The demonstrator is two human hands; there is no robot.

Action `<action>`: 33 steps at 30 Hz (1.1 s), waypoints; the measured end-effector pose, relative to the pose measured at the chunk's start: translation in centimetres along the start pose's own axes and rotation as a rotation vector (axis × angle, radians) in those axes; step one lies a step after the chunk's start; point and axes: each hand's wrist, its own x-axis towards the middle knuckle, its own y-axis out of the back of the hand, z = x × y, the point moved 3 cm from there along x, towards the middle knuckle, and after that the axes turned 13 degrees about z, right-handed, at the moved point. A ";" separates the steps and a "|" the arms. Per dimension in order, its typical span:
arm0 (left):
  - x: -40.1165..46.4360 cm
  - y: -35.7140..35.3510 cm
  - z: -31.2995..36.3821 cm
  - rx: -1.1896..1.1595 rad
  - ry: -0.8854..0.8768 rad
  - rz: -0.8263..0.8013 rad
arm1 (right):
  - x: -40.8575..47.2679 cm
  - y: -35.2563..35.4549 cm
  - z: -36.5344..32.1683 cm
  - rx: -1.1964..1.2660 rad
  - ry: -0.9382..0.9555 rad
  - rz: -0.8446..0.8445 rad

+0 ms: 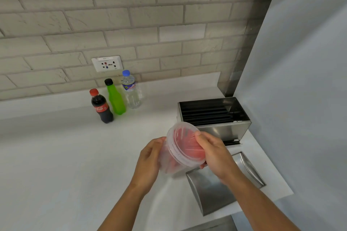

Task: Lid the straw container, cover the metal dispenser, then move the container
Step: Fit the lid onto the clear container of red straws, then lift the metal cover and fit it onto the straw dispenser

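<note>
Nearest the front edge of the white counter, toward its right end, a curved stainless metal cover lies loose on the surface, hollow side up, with nothing in it. Just above it both hands hold a clear plastic straw container off the counter, tilted so its mouth faces up and to the right. The left hand is wrapped around the container's side wall, fingers curled behind it. The right hand is spread over the translucent lid, thumb on the top rim and fingers curled under the lower rim, pressing it against the mouth; whether the lid is fully seated cannot be told. Red straws show through the lid and wall. Just behind the hands, against the right edge of the counter, stands the open metal dispenser, a rectangular steel box holding a row of dark straws lying lengthwise. Farther back, well to the left and near the rear edge, three capped bottles stand upright close together: a cola bottle of dark drink, a green bottle, and a clear water bottle.
</note>
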 end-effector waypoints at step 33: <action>5.8 7.9 -4.5 0.397 -0.008 0.194 | 2.2 -11.2 6.7 -0.020 -0.160 -0.046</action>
